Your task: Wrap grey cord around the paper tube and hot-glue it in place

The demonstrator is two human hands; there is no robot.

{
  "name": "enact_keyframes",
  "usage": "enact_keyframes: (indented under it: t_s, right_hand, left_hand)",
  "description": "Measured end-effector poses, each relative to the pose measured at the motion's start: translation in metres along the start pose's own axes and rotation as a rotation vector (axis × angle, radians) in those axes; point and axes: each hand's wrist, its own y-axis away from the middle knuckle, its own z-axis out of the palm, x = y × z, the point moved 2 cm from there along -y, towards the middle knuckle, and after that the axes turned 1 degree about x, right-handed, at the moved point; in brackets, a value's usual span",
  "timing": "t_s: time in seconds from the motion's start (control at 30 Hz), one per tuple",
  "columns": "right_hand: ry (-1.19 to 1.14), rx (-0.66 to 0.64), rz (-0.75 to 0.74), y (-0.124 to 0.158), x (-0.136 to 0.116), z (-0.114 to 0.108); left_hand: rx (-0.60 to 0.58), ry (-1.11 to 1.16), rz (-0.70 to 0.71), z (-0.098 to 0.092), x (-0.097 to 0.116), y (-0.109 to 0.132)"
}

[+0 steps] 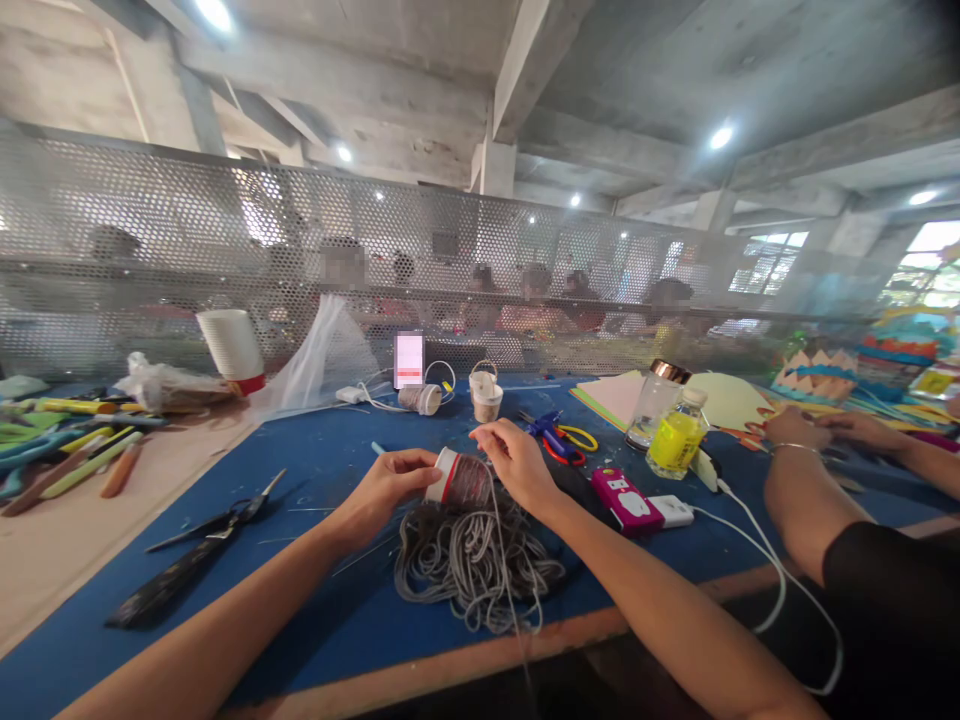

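Note:
A paper cup lies tilted on its side in the air, its wall wrapped with grey-brown cord. My left hand grips its white rim between thumb and fingers. At the cup's base end is my right hand, its fingers bent together; whether they pinch the cord or the cup is hidden. One strand hangs from the wrapping down past the table's front edge. Beneath the cup sits a loose heap of grey cord on the blue tabletop.
Black scissors and a black-handled tool lie left. Behind stand a small wrapped cup with a handle, a phone and stacked paper cups. Rightward are a magenta box, bottles and a co-worker's arms.

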Motion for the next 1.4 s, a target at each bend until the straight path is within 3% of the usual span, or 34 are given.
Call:
enact_keyframes:
  t_s: [0.13, 0.3, 0.43, 0.7, 0.97, 1.4]
  right_hand:
    - [0.033, -0.019, 0.080, 0.000, 0.005, -0.001]
    - [0.035, -0.179, 0.199, 0.003, 0.009, 0.001]
    - [-0.018, -0.253, 0.205, 0.005, 0.008, 0.003]
    - [-0.074, -0.205, 0.245, 0.005, 0.006, 0.004]
    - [-0.061, -0.191, 0.269, 0.003, 0.010, 0.003]
    - [-0.034, -0.175, 0.192, 0.005, 0.011, 0.006]
  left_hand:
    - [0.043, 0.024, 0.011, 0.000, 0.002, -0.001]
    - [0.093, 0.088, 0.012, -0.004, 0.001, -0.003]
    - [0.072, 0.153, -0.006, -0.006, -0.001, -0.004]
    - [0.009, 0.216, -0.013, -0.004, -0.002, -0.005]
    - [0.032, 0.235, -0.068, -0.005, -0.006, -0.006]
    - [0.033, 0.275, -0.110, -0.004, -0.005, -0.005]
